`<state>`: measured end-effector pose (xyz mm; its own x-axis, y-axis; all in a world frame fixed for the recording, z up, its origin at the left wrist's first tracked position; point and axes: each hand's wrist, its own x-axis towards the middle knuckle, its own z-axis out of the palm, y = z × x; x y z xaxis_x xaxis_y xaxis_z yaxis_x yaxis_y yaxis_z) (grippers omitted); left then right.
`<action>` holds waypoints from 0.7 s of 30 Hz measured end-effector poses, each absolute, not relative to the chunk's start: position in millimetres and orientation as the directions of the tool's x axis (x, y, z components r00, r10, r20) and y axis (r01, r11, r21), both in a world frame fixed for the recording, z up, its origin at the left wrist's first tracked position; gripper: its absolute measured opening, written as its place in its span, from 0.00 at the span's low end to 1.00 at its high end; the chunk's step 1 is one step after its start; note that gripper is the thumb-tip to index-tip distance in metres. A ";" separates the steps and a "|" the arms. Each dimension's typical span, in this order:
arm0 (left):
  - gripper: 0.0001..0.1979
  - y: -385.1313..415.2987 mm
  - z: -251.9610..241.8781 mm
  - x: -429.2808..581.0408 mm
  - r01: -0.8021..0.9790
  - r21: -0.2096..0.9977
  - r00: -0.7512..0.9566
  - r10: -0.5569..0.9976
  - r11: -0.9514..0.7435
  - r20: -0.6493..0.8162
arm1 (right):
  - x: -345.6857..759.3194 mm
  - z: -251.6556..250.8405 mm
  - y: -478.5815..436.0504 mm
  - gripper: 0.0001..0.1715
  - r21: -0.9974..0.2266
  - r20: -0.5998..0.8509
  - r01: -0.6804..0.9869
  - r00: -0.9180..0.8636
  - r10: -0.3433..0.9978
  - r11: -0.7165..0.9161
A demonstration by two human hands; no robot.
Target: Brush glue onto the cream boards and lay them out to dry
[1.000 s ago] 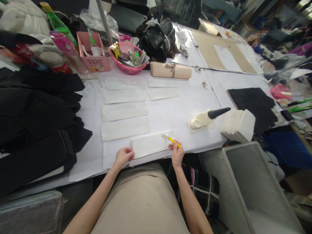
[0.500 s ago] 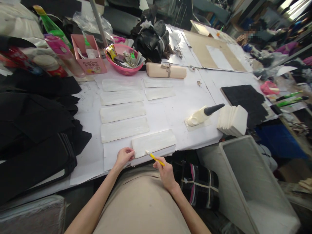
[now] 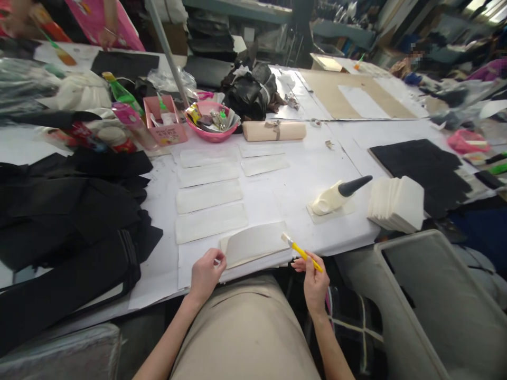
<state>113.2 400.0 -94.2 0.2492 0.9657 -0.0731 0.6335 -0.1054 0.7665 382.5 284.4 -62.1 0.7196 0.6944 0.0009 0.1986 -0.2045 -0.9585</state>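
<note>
My left hand (image 3: 208, 273) pinches the left end of a white strip (image 3: 255, 243) at the table's front edge; the strip bows up a little at that end. Under it lies another pale sheet, partly hidden. A yellow-handled paintbrush (image 3: 303, 253) is gripped in my right hand (image 3: 316, 285), its bristles over the strip's right end. Beyond my left hand, several white strips (image 3: 209, 196) lie flat in rows on the white-covered table (image 3: 285, 190). To the right rests a cream container (image 3: 328, 200) with a black tapered end.
Black fabric pieces (image 3: 59, 211) are heaped at left. A pink basin (image 3: 214, 132), a pink box (image 3: 164, 124) and a beige roll (image 3: 273, 131) stand behind. At right are a stack of white pieces (image 3: 396, 203) and a grey bin (image 3: 435, 285). Another person's hand (image 3: 108, 38) shows far left.
My right hand has moved the brush rightward from the strip's left part to its right end. The strip's left end has lifted at my left hand. The view has shifted upward.
</note>
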 end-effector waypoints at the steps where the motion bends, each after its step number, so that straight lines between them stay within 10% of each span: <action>1: 0.02 397.7 -92.2 115.4 0.611 0.784 0.249 0.967 -0.108 -0.061 | 387.7 -62.3 285.5 0.20 -0.958 0.005 0.201 0.724 0.690 -0.204; 8: 0.08 408.4 -67.9 135.6 0.310 0.941 0.157 0.969 0.135 -0.191 | 424.3 -60.5 290.1 0.21 -0.953 0.016 0.208 0.760 0.650 -0.220; 21: 0.09 525.8 2.5 258.5 -0.014 0.996 0.316 0.945 -0.088 0.088 | 482.5 -64.4 282.6 0.24 -0.957 0.002 0.165 0.828 0.561 -0.240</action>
<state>258.5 525.8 2.5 0.3162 0.9446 0.0881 -0.0142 -0.0881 0.9960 482.5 282.6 -64.4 0.8280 0.5607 0.0022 0.1652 -0.2403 -0.9565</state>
